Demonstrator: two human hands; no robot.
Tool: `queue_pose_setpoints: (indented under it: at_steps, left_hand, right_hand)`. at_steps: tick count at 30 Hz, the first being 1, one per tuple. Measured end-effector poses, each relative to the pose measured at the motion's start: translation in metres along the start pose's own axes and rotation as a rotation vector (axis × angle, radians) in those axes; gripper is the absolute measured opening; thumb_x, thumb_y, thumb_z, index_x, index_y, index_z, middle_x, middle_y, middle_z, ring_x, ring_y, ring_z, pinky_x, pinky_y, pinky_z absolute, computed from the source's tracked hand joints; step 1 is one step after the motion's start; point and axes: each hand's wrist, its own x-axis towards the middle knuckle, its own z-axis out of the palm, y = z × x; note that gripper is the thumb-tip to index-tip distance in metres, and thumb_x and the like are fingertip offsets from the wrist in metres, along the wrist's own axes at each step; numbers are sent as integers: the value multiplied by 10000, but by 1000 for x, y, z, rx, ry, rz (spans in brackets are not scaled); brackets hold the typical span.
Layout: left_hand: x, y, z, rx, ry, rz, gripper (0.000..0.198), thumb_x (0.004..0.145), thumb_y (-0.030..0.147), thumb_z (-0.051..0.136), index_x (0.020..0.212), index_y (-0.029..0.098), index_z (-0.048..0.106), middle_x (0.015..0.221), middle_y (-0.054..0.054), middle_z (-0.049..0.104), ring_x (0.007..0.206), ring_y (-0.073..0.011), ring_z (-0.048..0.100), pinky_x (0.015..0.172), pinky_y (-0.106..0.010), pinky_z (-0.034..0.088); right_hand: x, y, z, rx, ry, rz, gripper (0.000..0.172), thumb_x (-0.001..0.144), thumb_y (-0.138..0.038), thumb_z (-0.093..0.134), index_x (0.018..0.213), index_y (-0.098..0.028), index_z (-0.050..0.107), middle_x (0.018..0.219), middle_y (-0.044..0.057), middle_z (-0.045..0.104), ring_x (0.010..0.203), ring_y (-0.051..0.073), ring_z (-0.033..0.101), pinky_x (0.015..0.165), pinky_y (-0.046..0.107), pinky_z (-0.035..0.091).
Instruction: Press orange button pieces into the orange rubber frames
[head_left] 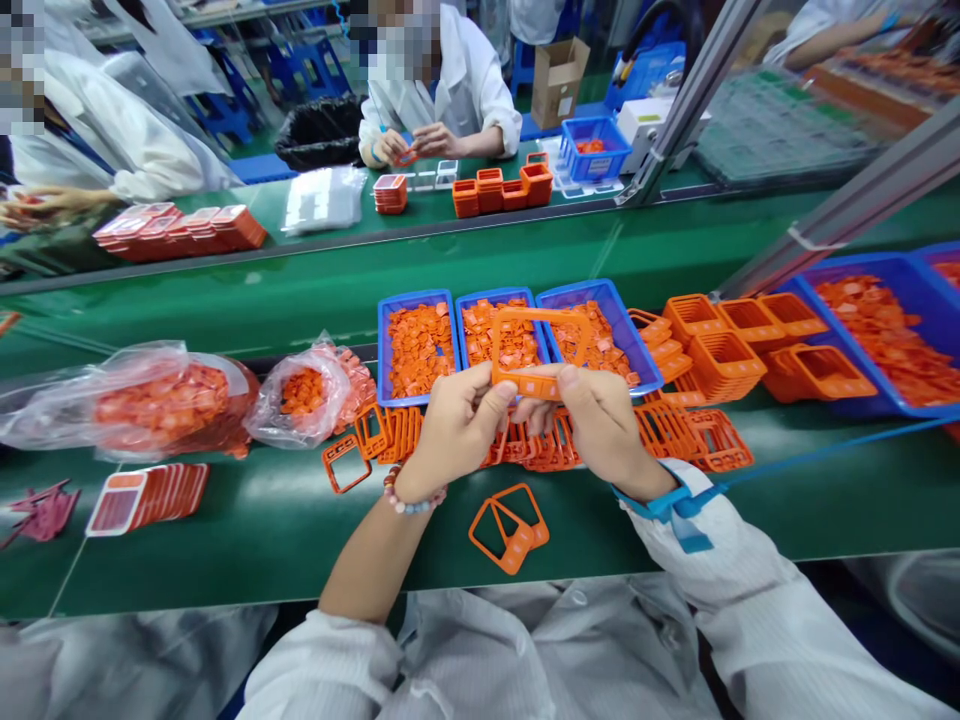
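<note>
Both hands hold one orange plastic frame (541, 388) up in front of the blue bins. My left hand (459, 425) is closed on its lower left corner, thumb in front. At the lower right edge, my right hand (600, 420) pinches the same frame with thumb and fingers. Two loose orange frames (514, 535) overlap on the green table below my hands. Behind my wrists runs a row of leaning orange frames (664, 430), partly hidden by my hands. Blue bins (416, 300) full of small orange pieces stand just beyond.
Bags of orange parts (169, 400) lie at the left, near a row of red-and-white framed pieces (150, 497). Stacked orange frames (724, 365) and a large blue bin (892, 350) stand at the right. A blue wrist cord (810, 450) runs rightward. Co-workers sit across the line.
</note>
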Motion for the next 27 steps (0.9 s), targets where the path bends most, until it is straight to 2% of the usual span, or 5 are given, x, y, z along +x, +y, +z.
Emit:
queue_pose_setpoints:
  at_steps: [3, 5, 8, 15, 27]
  left_hand:
    - [3, -3, 1, -51, -22, -46, 439, 975, 525, 514, 703, 181, 523, 547, 30, 531, 458, -88, 470, 474, -230, 353]
    - [5, -3, 1, -42, -56, -88, 466, 962, 545, 522, 671, 182, 510, 530, 26, 534, 450, -91, 466, 468, -233, 347]
    - [5, 0, 3, 4, -115, -122, 469, 953, 542, 526, 649, 186, 496, 516, 20, 540, 453, -104, 480, 463, -240, 335]
    - [7, 4, 7, 210, -152, -37, 403, 954, 412, 540, 627, 185, 478, 526, 38, 484, 486, -100, 416, 473, -238, 290]
    - [2, -6, 33, 77, 19, -9, 292, 896, 331, 612, 676, 169, 512, 558, 25, 526, 496, -95, 434, 456, -216, 316]
  right_hand:
    - [3, 3, -4, -152, 119, -19, 413, 1012, -422, 501, 1281, -162, 674, 879, 63, 762, 667, 154, 692, 566, 267, 556]
    - [5, 2, -9, -356, 235, -131, 602, 918, -398, 649, 1466, -189, 514, 1197, 121, 713, 930, 226, 713, 700, 336, 605]
    - [5, -6, -20, -694, 209, -365, 820, 832, -362, 730, 1556, -213, 375, 1538, 169, 453, 1345, 347, 508, 1014, 515, 525]
    - [-2, -17, -30, -1006, -2, -492, 528, 914, -183, 556, 1441, -194, 523, 1458, 181, 513, 1407, 301, 437, 1126, 559, 425]
    - [-15, -18, -16, -1169, -15, -498, 538, 902, -80, 481, 1424, -188, 555, 1480, 152, 512, 1432, 294, 403, 1134, 542, 446]
